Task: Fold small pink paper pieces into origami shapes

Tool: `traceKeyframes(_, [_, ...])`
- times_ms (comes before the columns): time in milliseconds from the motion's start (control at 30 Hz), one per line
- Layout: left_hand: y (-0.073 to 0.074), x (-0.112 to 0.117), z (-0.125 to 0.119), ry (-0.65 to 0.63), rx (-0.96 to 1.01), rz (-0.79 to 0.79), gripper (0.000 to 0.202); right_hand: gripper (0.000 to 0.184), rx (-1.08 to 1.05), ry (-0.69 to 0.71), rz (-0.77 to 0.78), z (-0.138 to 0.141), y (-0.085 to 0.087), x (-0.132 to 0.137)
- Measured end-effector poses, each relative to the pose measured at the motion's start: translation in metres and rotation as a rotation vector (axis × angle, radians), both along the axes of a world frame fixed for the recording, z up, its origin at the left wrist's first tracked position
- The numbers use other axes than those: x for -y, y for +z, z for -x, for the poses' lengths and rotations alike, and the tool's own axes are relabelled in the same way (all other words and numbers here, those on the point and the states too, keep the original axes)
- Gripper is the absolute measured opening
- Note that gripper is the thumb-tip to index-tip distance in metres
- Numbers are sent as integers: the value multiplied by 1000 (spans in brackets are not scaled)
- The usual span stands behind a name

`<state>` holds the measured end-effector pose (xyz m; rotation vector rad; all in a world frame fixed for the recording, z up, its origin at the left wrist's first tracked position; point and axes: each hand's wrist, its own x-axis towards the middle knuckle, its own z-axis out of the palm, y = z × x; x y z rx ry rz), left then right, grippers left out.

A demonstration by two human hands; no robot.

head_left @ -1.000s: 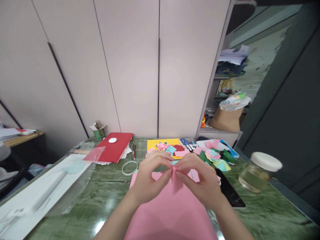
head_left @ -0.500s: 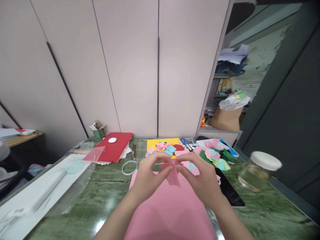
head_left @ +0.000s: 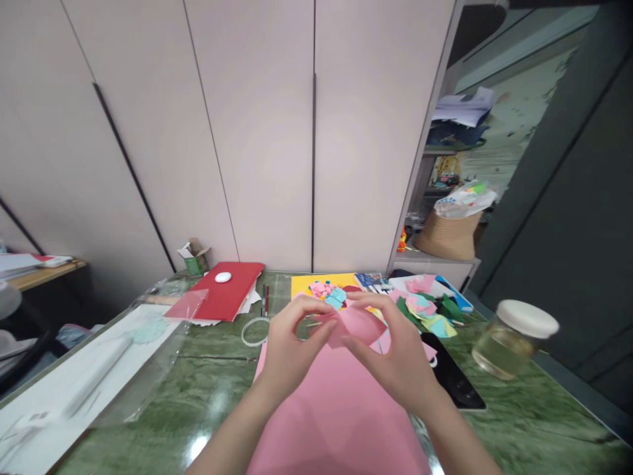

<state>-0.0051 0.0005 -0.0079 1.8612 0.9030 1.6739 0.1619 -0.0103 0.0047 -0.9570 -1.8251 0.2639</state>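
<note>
A small piece of pink paper (head_left: pixel 364 324) is held up between my two hands, curved and partly opened out. My left hand (head_left: pixel 293 343) pinches its left edge between thumb and fingers. The thumb and fingers of my right hand (head_left: pixel 398 359) are wrapped around its right part, spaced wider than those of the left. Below both hands lies a large pink sheet (head_left: pixel 336 415). Just behind them are small pink and blue paper pieces (head_left: pixel 336 297) on a yellow sheet (head_left: pixel 299 284). Part of the held paper is hidden by my fingers.
A roll of clear tape (head_left: pixel 256 332) and a red folder (head_left: pixel 230 290) lie left. To the right are a black tablet (head_left: pixel 457 379), green and coloured paper scraps (head_left: pixel 440 323) and a lidded jar (head_left: pixel 509 343). White paper under plastic (head_left: pixel 99 376) covers the table's left side.
The pink paper, narrow and folded before, now spreads wider to the right. The right hand's thumb and index finger have moved farther apart; the left hand has shifted slightly left.
</note>
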Motion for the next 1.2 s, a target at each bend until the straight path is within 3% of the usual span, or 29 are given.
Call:
traceKeyframes(133, [0,0,0,-19,35,2,14,17,58,10,-110,2,0,0])
traceKeyframes(367, [-1,1,-7,-119,105,50,14,16,41,38,-210,4,-1,-1])
traceKeyframes(533, [4,4,-9,-160,233,162,13,6,-78,77,14,3,1,0])
traceKeyframes(633, [6,5,-8,-162,279,205,12,17,-199,97,177,1,-1,-3])
traceKeyframes(700, [6,5,-8,-182,292,222,11,18,-220,125,206,0,-3,-5])
traceKeyframes(867, [7,5,-4,-184,169,230,11,2,-153,125,78,0,-1,-5])
traceKeyframes(1000, [10,5,0,-138,65,207,8,5,-83,108,-32,1,1,-3])
traceKeyframes(1200, [7,4,3,-71,17,72,3,8,-43,94,-44,1,2,-3])
